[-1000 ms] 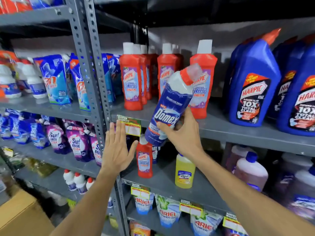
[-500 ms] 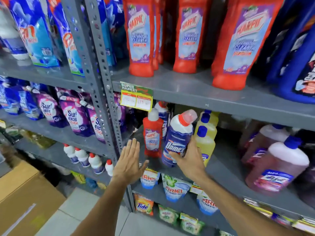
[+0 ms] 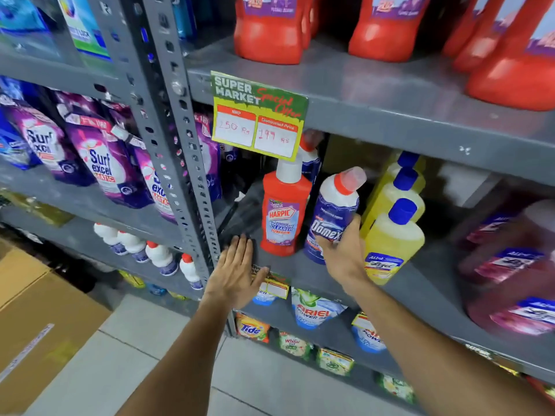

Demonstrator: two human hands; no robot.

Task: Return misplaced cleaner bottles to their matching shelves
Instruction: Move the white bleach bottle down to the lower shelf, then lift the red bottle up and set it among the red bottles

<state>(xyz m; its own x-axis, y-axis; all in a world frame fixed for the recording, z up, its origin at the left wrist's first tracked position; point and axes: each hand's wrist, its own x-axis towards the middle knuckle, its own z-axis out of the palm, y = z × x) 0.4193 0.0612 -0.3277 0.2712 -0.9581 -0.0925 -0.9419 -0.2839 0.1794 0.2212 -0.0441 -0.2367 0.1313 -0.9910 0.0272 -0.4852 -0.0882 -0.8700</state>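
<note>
1. Right hand (image 3: 342, 256): centre right of the frame, fingers wrapped round the lower body of the Domex bottle (image 3: 332, 216), grasping it.
2. Domex bottle: blue label, white shoulder, red angled cap; tilted slightly to the right, on or just above the middle shelf (image 3: 420, 283), centre of the frame. Whether its base touches the shelf cannot be told.
3. Left hand (image 3: 237, 273): lower centre, released, fingers spread flat, resting at the front edge of the middle shelf; holds nothing.
4. Small Harpic bottle (image 3: 283, 211): red, white cap, upright, just left of the Domex bottle.
5. Second blue bottle (image 3: 310, 159): red cap, behind the small Harpic bottle, largely hidden.
6. Yellow bottles (image 3: 392, 238): three in a row front to back, blue caps, just right of the Domex bottle.
7. Pink bottles (image 3: 510, 265): right edge of the frame, same shelf, blurred.
8. Price tag (image 3: 258, 115): green and yellow, reading "Super Market Special Offer", hanging from the upper shelf's edge, upper centre.
9. Large red bottles (image 3: 270, 34): bases only, top of the frame.
10. Surf Excel pouches (image 3: 102, 163): purple, left of the frame, beyond the grey upright post (image 3: 177, 145).
11. Cardboard box (image 3: 39, 319): lower left, on the floor.
</note>
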